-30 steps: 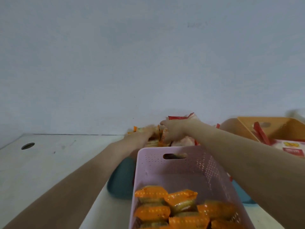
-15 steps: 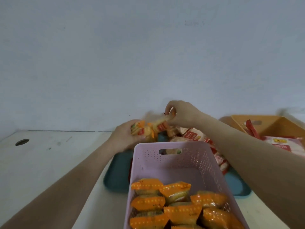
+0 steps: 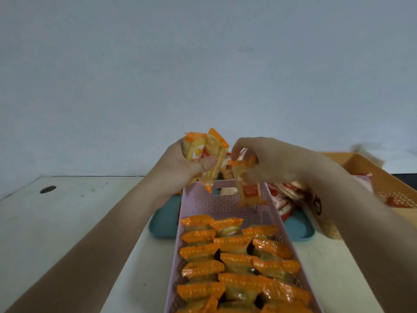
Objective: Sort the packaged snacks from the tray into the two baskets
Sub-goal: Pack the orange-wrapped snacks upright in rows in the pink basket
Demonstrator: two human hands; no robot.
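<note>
Above the far end of the pink basket (image 3: 198, 202), both hands have come up out of the tray (image 3: 164, 222), where they were digging a second ago. The left hand (image 3: 178, 163) grips a bunch (image 3: 203, 150) of orange-edged packets, at least two and maybe three; I can't separate them. The right hand (image 3: 273, 161) pinches one packet (image 3: 248, 188) by its top, so it dangles over the basket's far end. I'd judge the picking is done and the drop comes next.

Counting: two baskets, one tray. The pink one holds only orange packets (image 3: 232, 256), at least a dozen, the nearest cut off. On the tray lie red packets (image 3: 286, 195), several, too jumbled to count. The orange basket (image 3: 365, 172), off to the right, shows a couple of red ones, blurred.
</note>
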